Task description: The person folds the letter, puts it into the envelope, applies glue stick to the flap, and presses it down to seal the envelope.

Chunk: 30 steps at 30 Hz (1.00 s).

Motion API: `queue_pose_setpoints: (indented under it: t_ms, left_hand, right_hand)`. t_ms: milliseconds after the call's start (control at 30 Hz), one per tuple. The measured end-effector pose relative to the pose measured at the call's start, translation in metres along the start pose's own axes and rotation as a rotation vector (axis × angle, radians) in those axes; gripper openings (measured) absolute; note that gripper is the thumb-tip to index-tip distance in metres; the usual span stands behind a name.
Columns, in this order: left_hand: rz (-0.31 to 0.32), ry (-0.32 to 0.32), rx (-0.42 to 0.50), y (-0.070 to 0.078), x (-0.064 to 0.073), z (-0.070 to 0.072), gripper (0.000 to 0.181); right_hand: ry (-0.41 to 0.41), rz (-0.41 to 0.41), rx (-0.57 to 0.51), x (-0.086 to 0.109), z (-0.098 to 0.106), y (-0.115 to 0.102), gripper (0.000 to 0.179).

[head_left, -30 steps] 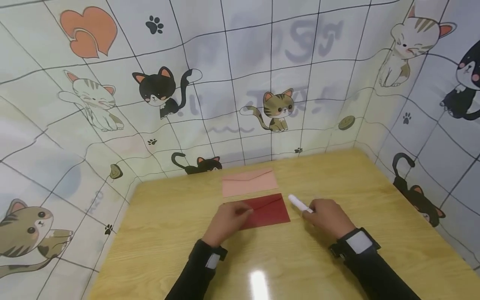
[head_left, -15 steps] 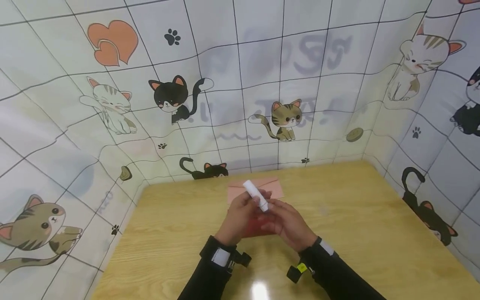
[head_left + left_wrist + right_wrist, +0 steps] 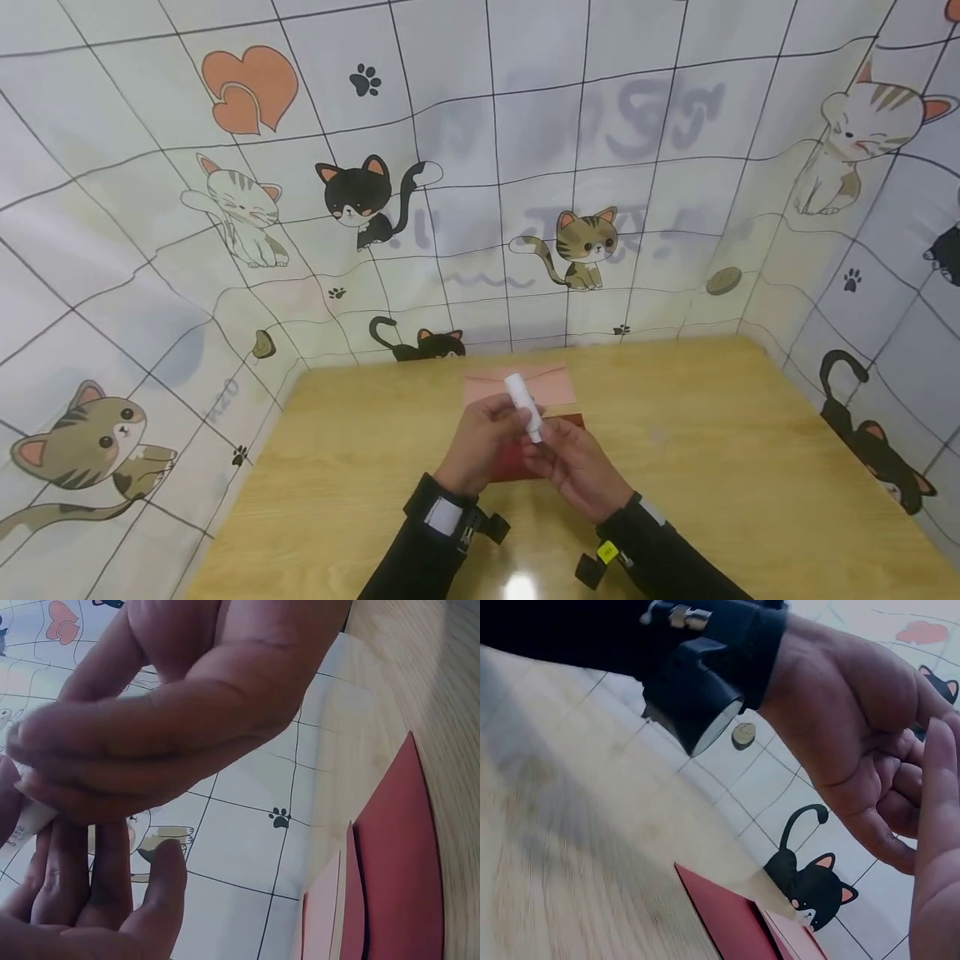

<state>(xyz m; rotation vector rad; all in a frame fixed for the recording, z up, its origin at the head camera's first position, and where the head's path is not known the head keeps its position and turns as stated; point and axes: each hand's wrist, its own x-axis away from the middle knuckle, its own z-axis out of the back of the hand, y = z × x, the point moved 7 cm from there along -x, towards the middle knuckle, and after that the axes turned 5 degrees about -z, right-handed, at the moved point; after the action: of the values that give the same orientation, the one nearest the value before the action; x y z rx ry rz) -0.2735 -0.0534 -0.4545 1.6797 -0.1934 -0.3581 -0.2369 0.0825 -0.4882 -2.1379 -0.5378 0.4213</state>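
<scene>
A white glue stick (image 3: pixel 517 390) is held tilted above the table between both hands. My left hand (image 3: pixel 474 442) grips the middle of the tube, its thumb lying across the side. Fingers of my right hand (image 3: pixel 585 471) pinch the narrower lower end. Below the hands lies a red envelope (image 3: pixel 513 467), partly covered by them. Just behind it is a pink envelope (image 3: pixel 557 388) with its flap line showing. In the left wrist view, only a piece of the glue stick (image 3: pixel 30 817) shows, with small print on it.
The wooden table (image 3: pixel 360 467) meets a white grid-patterned cloth (image 3: pixel 465 200) with printed cats at the back and sides. Black devices are strapped to both wrists, such as the left wrist device (image 3: pixel 444 515).
The right hand has brought the glue stick leftward from beside the red envelope. The left hand has left the envelope and now grips the tube too. The head view has shifted slightly.
</scene>
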Motion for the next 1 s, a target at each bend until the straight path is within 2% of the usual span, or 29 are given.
queue_pose_setpoints:
  t_ms: [233,367,467,533,600,700,800,900,1000]
  left_hand:
    - [0.018,0.128,0.009,-0.005,0.000,0.000,0.036]
    - [0.018,0.224,-0.045,-0.004,0.001,-0.003,0.034]
    - [0.006,0.296,-0.109,-0.001,0.001,-0.005,0.036]
    - [-0.006,0.329,-0.153,0.002,0.001,-0.006,0.038]
    - [-0.012,0.352,-0.192,0.002,0.002,-0.005,0.039]
    - [-0.015,0.369,-0.249,0.001,0.005,-0.002,0.037]
    - [-0.025,0.363,-0.258,-0.001,0.007,0.001,0.036]
    - [-0.037,0.332,-0.238,-0.003,0.007,0.002,0.036]
    - [-0.032,0.303,-0.234,-0.005,0.006,0.003,0.036]
  right_hand:
    - [0.259,0.008,0.168,0.000,0.011,0.000,0.015]
    - [0.457,0.040,0.287,0.001,0.015,-0.003,0.004]
    - [0.602,0.071,0.449,0.001,0.016,-0.009,0.014]
    - [0.665,0.082,0.562,0.001,0.015,-0.012,0.020]
    - [0.688,0.082,0.662,0.001,0.014,-0.015,0.023]
    - [0.635,0.049,0.748,0.005,0.016,-0.016,0.031]
    - [0.587,0.026,0.860,0.012,0.029,-0.029,0.047]
    - [0.616,0.041,1.119,0.025,0.054,-0.058,0.047]
    - [0.701,0.036,1.436,0.042,0.083,-0.086,0.041]
